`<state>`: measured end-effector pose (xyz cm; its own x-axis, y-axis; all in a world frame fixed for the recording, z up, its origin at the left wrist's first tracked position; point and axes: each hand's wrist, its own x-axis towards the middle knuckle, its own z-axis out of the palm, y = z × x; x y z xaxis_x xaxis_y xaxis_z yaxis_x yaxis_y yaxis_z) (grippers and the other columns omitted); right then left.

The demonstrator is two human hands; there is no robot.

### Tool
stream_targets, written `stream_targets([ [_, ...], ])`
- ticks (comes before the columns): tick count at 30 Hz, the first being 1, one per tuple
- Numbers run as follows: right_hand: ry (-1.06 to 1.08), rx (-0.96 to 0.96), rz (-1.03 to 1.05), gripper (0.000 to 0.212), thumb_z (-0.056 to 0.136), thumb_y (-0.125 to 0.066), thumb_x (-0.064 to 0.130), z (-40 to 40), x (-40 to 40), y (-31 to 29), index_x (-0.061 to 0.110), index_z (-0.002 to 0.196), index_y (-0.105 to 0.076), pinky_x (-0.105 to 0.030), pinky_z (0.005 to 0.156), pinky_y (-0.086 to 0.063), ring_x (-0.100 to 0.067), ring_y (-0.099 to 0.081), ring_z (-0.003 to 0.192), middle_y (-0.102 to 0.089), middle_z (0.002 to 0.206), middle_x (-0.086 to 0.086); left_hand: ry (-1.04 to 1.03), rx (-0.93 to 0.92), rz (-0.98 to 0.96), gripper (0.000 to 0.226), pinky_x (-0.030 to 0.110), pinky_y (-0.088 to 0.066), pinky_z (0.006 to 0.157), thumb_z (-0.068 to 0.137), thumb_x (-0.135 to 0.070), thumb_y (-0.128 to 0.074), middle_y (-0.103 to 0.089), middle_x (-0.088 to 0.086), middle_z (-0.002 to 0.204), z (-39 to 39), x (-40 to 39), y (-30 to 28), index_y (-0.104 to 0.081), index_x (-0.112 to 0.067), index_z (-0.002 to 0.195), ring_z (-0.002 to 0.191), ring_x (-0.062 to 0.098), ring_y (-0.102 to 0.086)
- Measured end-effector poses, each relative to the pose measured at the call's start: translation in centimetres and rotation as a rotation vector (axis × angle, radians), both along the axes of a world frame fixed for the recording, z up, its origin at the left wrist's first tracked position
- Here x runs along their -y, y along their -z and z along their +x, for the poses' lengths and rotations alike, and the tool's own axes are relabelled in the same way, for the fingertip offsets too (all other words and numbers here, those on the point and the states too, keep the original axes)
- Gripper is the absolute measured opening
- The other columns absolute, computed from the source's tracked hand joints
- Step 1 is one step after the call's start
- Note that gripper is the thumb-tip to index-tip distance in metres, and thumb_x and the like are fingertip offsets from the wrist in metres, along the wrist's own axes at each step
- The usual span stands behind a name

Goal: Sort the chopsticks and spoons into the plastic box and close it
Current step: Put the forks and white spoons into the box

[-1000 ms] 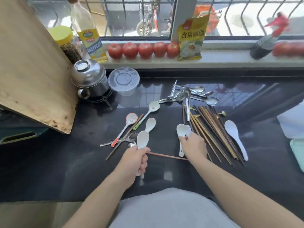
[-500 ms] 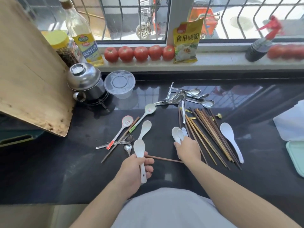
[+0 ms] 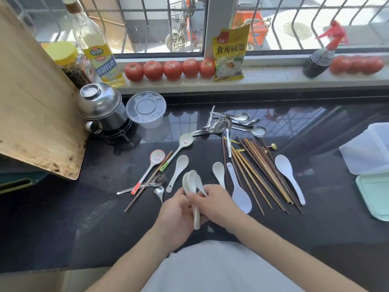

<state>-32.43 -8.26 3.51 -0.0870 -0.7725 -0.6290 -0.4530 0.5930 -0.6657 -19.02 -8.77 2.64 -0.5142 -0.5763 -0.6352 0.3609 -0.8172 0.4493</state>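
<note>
Dark counter (image 3: 63, 228): both hands (image 3: 195, 209) grasp white spoons (image 3: 190, 182); chopsticks (image 3: 259, 171) lie beside.

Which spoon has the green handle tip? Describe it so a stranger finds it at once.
Start at the clear round plastic tub beside the steel pot. Just in front lies the green-tipped spoon, its bowl facing the tub. Unlike the red-tipped spoon to its left, its handle ends in green.

Yellow plastic pouch (image 3: 229, 52), windowsill, 12 o'clock: "食用碱面". Clear oil bottle with yellow label (image 3: 99, 51), 10 o'clock: print illegible.
</note>
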Motion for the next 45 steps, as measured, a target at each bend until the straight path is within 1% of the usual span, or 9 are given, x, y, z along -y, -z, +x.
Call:
stream_targets([
  [4, -0.132, -0.148, -0.042, 0.044, 0.082, -0.062, 0.057, 0.8, 0.4, -0.3, 0.014, 0.074, -0.056, -0.041, 0.068, -0.059, -0.018, -0.067, 0.07, -0.066, 0.072, 0.002, -0.048, -0.171, 0.095, 0.041, 0.045, -0.053, 0.077, 0.096, -0.019, -0.031, -0.067, 0.019, 0.106, 0.8, 0.0, -0.5, -0.066, -0.005, 0.112, 0.09, 0.033, -0.066],
  [9, -0.088, 0.013, 0.01, 0.03, 0.086, -0.066, 0.043, 0.7, 0.1, 1.0, 0.014, 0.077, -0.068, -0.039, 0.071, -0.057, -0.016, -0.069, 0.073, -0.071, 0.075, -0.001, -0.117, 0.094, 0.063, 0.029, 0.046, -0.057, 0.08, 0.098, 0.001, -0.038, -0.073, 0.02, 0.109, 1.4, 0.0, 0.6, -0.054, -0.004, 0.122, 0.097, 0.03, -0.073],
  [16, -0.193, -0.845, -0.054, 0.03, 0.099, -0.057, 0.043, -4.7, 2.4, 7.5, 0.013, 0.101, -0.058, -0.033, 0.067, -0.049, -0.028, -0.064, 0.082, -0.064, 0.09, -0.004, -0.272, 0.227, 0.182, 0.031, 0.03, -0.037, 0.056, 0.094, 0.007, -0.04, -0.056, 0.008, 0.074, 3.3, -0.2, 2.2, -0.054, -0.01, 0.117, 0.056, 0.018, -0.046],
  [19, -0.151, -0.758, 0.01, 0.027, 0.099, -0.056, 0.037, -4.4, 3.0, 7.7, 0.011, 0.098, -0.058, -0.03, 0.064, -0.042, -0.029, -0.063, 0.083, -0.066, 0.097, -0.011, -0.251, 0.208, 0.201, 0.026, 0.031, -0.039, 0.058, 0.096, 0.008, -0.042, -0.059, 0.012, 0.078, 3.1, -0.3, 1.9, -0.054, -0.008, 0.113, 0.058, 0.02, -0.051],
  [25, -0.087, -0.233, -0.033, 0.031, 0.089, -0.061, 0.032, -0.6, 3.0, 2.3, 0.011, 0.067, -0.065, -0.033, 0.06, -0.049, -0.023, -0.064, 0.068, -0.067, 0.066, -0.006, -0.241, 0.267, 0.12, 0.02, 0.028, -0.037, 0.052, 0.097, 0.006, -0.044, -0.057, 0.011, 0.084, 2.7, -0.1, 2.5, -0.053, -0.004, 0.111, 0.062, 0.017, -0.049],
  [29, -0.011, 0.129, 0.082, 0.025, 0.093, -0.061, 0.032, 3.4, 1.6, -0.1, 0.015, 0.074, -0.062, -0.021, 0.045, -0.039, -0.012, -0.053, 0.05, -0.063, 0.063, 0.001, -0.225, -0.023, 0.116, 0.042, 0.036, -0.044, 0.069, 0.1, -0.022, -0.035, -0.07, 0.016, 0.097, 2.4, 0.1, 1.5, -0.07, -0.002, 0.113, 0.079, 0.025, -0.065],
  [33, -0.138, 0.058, 0.094, 0.031, 0.093, -0.06, 0.036, 4.7, 1.8, 0.8, 0.019, 0.067, -0.055, -0.025, 0.051, -0.039, -0.013, -0.05, 0.052, -0.058, 0.064, 0.002, -0.217, 0.078, 0.145, 0.046, 0.039, -0.05, 0.077, 0.107, -0.035, -0.035, -0.072, 0.013, 0.104, 2.7, 0.1, 1.7, -0.067, -0.005, 0.123, 0.093, 0.027, -0.07],
  [39, -0.225, 0.025, 0.092, 0.036, 0.089, -0.063, 0.039, 4.8, 4.1, 2.0, 0.007, 0.073, -0.07, -0.026, 0.05, -0.043, -0.009, -0.053, 0.047, -0.071, 0.071, -0.005, -0.366, 0.357, 0.213, 0.017, 0.028, -0.046, 0.049, 0.101, -0.006, -0.047, -0.058, 0.009, 0.071, 5.5, 0.2, 3.1, -0.054, -0.003, 0.116, 0.054, 0.018, -0.056],
  [45, -0.06, -0.414, -0.09, 0.029, 0.096, -0.054, 0.039, 1.9, 12.1, 6.8, 0.012, 0.105, -0.054, -0.038, 0.074, -0.041, -0.036, -0.059, 0.102, -0.063, 0.105, -0.011, -0.319, 0.424, 0.173, 0.02, 0.023, -0.035, 0.042, 0.106, -0.024, -0.051, -0.051, 0.004, 0.067, 9.0, -1.2, 2.6, -0.056, -0.008, 0.116, 0.044, 0.014, -0.041],
])
